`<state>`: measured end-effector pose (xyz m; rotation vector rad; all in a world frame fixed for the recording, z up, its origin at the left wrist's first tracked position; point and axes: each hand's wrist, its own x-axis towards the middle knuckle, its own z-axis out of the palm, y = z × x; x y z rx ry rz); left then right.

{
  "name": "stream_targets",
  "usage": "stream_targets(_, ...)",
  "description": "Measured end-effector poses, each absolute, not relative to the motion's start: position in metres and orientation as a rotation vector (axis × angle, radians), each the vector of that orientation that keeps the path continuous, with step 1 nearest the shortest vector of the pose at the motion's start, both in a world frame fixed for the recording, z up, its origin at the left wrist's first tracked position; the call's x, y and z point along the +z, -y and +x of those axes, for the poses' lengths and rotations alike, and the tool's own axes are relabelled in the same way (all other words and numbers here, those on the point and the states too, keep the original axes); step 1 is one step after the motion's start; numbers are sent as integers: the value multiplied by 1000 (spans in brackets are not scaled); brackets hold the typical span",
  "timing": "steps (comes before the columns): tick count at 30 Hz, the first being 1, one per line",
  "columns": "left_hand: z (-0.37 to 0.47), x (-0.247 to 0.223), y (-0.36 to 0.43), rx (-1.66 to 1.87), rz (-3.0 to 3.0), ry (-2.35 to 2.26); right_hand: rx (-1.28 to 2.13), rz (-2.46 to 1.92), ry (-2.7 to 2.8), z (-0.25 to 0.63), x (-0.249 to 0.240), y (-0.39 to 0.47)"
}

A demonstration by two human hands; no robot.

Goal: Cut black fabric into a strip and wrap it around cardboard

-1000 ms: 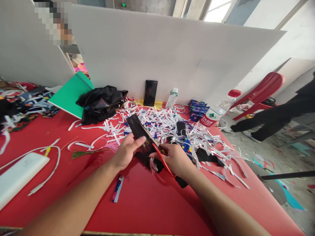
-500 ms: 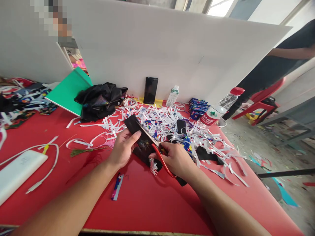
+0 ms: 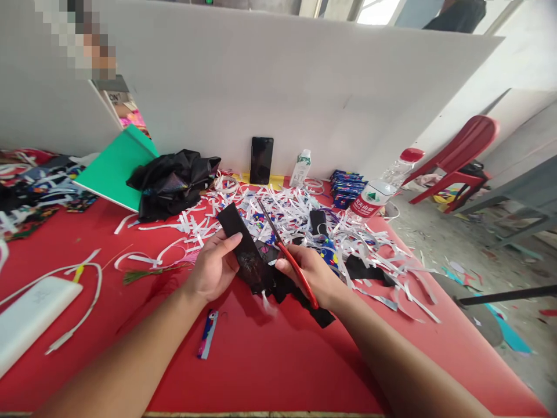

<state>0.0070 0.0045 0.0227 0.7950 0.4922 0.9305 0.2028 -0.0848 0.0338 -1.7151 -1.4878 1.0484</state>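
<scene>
Centrally, left hand (image 3: 214, 268) pinching black fabric strip (image 3: 246, 249), thumb on top, above red surface (image 3: 261, 371); right hand (image 3: 307, 273) gripping red-handled scissors (image 3: 300, 276) just beside strip.

- White pwr bank (image 3: 41, 319): cut off by L edge.
- Tassel (image 3: 267, 302): blurred, strands unclear.
- Scissors (image 3: 302, 280): partly hidden by R grip (image 3: 311, 273).
- L grip (image 3: 213, 268): some fingers behind blk strip (image 3: 239, 232).
- Person (image 3: 461, 14), top R: mostly hidden behind white board (image 3: 304, 81) & cut off.
</scene>
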Motion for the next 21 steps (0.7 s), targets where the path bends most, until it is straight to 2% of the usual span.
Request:
stream_targets(4, 7, 23, -6, 963, 808, -518, 816, -1872, 1659, 205, 41, 83)
stream_targets(13, 9, 15, -9, 1146, 961, -636, 592, -2114, 1766, 195, 45, 83)
stream_targets(21, 9, 17, -9, 1122, 933, -640, 477, -2182, 1793, 197, 43, 83)
